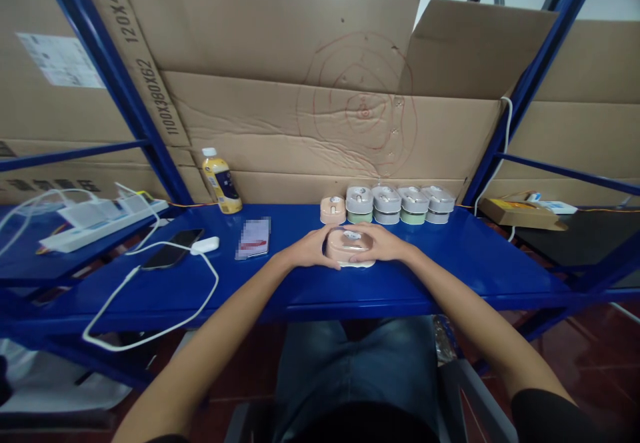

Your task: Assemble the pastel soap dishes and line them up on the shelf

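"Starting from the middle, where is the glossy, pinkish-beige plastic box with rounded corners found?"

"It is found near the front edge of the blue metal tabletop, directly between the two hands. Its longer side seems to be set from left to right, so one short end is turned toward each hand."

"Can either hand be called nearer?"

"Neither can. The left end is cupped by the bare left hand, the right end by the bare right hand, and the box is clasped between them, with the right thumb laid across its near face. Whether it is lifted at all cannot be told."

"And what is seen farther out?"

"Behind the box, a row is formed along the upright brown cardboard sheet: a small beige rounded container at the left, then four clear-topped containers with grey or green bases. Well apart to the left, a flat phone with a pixelated screen is laid down, and beyond it a yellow plastic bottle with a white cap is stood."
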A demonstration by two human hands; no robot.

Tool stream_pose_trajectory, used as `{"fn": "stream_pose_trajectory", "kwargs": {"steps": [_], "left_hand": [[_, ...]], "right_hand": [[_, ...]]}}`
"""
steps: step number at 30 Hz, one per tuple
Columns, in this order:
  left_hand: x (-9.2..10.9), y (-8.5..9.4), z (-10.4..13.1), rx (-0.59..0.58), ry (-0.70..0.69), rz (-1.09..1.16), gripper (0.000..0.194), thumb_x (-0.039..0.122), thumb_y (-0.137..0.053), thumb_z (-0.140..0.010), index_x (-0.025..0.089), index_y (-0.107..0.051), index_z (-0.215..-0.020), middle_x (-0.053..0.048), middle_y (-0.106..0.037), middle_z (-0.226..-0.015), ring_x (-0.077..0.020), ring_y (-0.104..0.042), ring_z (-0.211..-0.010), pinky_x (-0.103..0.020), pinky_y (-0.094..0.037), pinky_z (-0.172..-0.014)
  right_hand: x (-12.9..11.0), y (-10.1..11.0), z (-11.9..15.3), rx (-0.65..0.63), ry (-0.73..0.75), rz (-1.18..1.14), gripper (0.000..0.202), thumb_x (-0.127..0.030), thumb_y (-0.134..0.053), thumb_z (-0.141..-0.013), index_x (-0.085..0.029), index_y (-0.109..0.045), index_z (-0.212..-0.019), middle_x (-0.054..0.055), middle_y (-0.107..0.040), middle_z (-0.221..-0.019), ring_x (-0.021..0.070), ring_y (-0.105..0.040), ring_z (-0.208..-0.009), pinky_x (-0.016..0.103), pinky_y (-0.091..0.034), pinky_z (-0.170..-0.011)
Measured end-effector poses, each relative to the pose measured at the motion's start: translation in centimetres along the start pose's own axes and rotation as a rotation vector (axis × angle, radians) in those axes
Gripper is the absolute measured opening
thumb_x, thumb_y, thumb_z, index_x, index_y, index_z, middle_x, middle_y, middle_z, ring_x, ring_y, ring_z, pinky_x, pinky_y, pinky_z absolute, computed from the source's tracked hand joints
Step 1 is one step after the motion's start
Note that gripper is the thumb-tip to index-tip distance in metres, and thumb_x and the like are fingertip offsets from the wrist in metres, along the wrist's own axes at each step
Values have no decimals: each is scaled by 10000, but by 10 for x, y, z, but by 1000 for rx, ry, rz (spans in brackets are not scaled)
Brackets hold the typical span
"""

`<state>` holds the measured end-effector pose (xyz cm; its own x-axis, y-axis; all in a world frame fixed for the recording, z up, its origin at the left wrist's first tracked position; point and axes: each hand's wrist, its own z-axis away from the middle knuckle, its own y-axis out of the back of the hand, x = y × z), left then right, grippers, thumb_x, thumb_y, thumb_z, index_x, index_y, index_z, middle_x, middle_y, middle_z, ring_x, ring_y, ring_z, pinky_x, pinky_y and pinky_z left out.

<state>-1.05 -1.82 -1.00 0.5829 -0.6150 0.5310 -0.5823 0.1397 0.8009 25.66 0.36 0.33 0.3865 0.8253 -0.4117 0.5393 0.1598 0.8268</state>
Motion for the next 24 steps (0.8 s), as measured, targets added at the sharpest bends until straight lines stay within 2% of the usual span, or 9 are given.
{"fn": "stream_pose_trajectory", "kwargs": {"steps": [5, 9, 12, 14, 16, 18, 20, 22, 24], "left_hand": [[1, 4, 3, -42, 23, 2, 1044, 537, -923, -602, 204, -473, -1483, -150, -625, -1437, -375, -612, -1302, -473, -487, -1082], [3, -2, 1, 7, -24, 31, 992, 528, -897, -630, 211, -494, -1478, -119, -649, -1420, -359, -618, -1304, -435, -503, -1072], [5, -3, 1, 50, -10, -30, 960, 497, -878, -629, 212, -512, -1468, -109, -677, -1386, -360, -648, -1265, -436, -514, -1056], [6, 0, 1, 98, 15, -77, 929, 481, -866, -627, 216, -529, -1450, -102, -705, -1340, -360, -678, -1216, -445, -524, -1038], [6, 6, 0, 190, 69, -91, 892, 497, -858, -636, 219, -543, -1423, -96, -723, -1299, -349, -699, -1173, -440, -536, -1015], [6, 16, -5, 358, 193, -83, 863, 524, -849, -658, 201, -539, -1395, -108, -729, -1272, -335, -707, -1149, -425, -546, -991], [6, 26, -16, 564, 382, -77, 826, 553, -831, -693, 167, -525, -1356, -144, -725, -1257, -333, -702, -1151, -412, -552, -969], [6, 34, -35, 705, 567, -81, 804, 593, -807, -727, 138, -504, -1318, -196, -704, -1269, -351, -687, -1181, -419, -552, -957], [6, 36, -57, 744, 705, -90, 823, 614, -806, -728, 119, -482, -1301, -251, -668, -1306, -390, -662, -1223, -446, -546, -965]], "right_hand": [[-6, -3, -2, -46, 38, 69, 844, -561, -831, -777, -271, -532, -1511, 106, -651, -1381, 312, -628, -1258, 495, -491, -1085], [-4, -13, 5, 9, 1, 95, 928, -646, -821, -749, -259, -511, -1533, 141, -587, -1447, 353, -584, -1314, 519, -484, -1101], [4, -14, 8, 52, 0, 9, 1048, -700, -849, -674, -273, -473, -1554, 138, -562, -1486, 377, -547, -1360, 545, -454, -1139], [10, -8, 10, 140, -27, -111, 990, -719, -798, -726, -268, -470, -1544, 136, -566, -1490, 356, -577, -1331, 530, -475, -1121], [19, 6, 12, 334, -95, -196, 741, -702, -647, -877, -259, -545, -1462, 127, -615, -1434, 313, -623, -1265, 494, -509, -1077], [33, 27, 16, 621, -185, -175, 520, -632, -485, -992, -244, -647, -1297, 115, -683, -1306, 281, -643, -1204, 469, -510, -1056], [55, 54, 25, 946, -293, -42, 447, -568, -426, -1017, -222, -691, -1114, 115, -710, -1161, 278, -639, -1145, 473, -490, -1055], [86, 82, 39, 1252, -460, 125, 432, -519, -394, -1007, -192, -675, -1029, 130, -682, -1081, 291, -620, -1096, 502, -474, -1044], [121, 106, 56, 1405, -636, 225, 406, -481, -411, -984, -167, -658, -1054, 159, -642, -1141, 307, -584, -1160, 518, -432, -1079]]}}
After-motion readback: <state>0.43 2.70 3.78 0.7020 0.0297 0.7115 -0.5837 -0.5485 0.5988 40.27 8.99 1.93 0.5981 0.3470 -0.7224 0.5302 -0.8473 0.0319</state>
